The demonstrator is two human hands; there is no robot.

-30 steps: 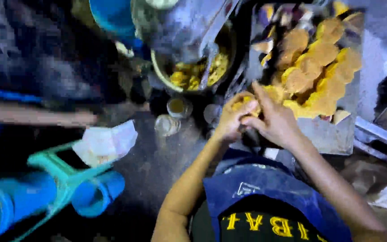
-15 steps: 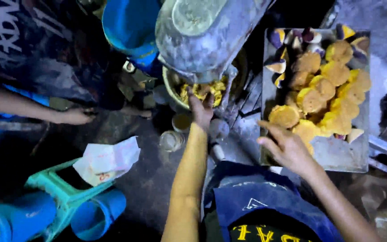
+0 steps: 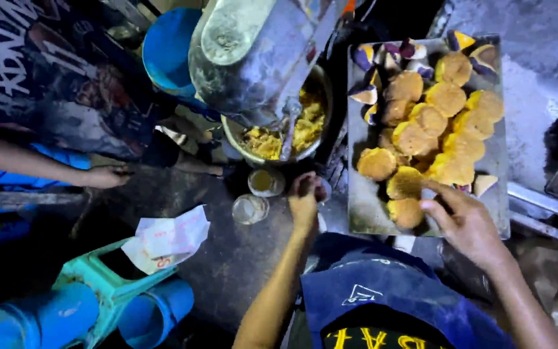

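A metal tray point(image 3: 363, 220) at the right holds several round yellow patties point(image 3: 427, 119), with purple-skinned peel pieces point(image 3: 389, 55) at its far end. My right hand point(image 3: 466, 223) rests at the tray's near edge with fingers spread, its fingertips beside the nearest patty point(image 3: 407, 212), and holds nothing. My left hand point(image 3: 305, 201) is curled into a fist just below a metal bowl of yellow mash point(image 3: 305, 126). Whatever the fist holds is hidden. Two small cups point(image 3: 265, 182) stand right beside that hand.
A grey metal machine point(image 3: 253, 58) hangs over the bowl. Another person in a dark printed shirt reaches in from the left, hand point(image 3: 104, 176) on the dark surface. A crumpled paper point(image 3: 166, 236), a teal stool point(image 3: 98, 284), blue tubes point(image 3: 153, 313) and a blue bucket point(image 3: 166, 52) are around.
My left hand went from the patties to the bowl of mash, then pulled back toward me with fingers curled. My right hand let go and settled at the tray's near edge.
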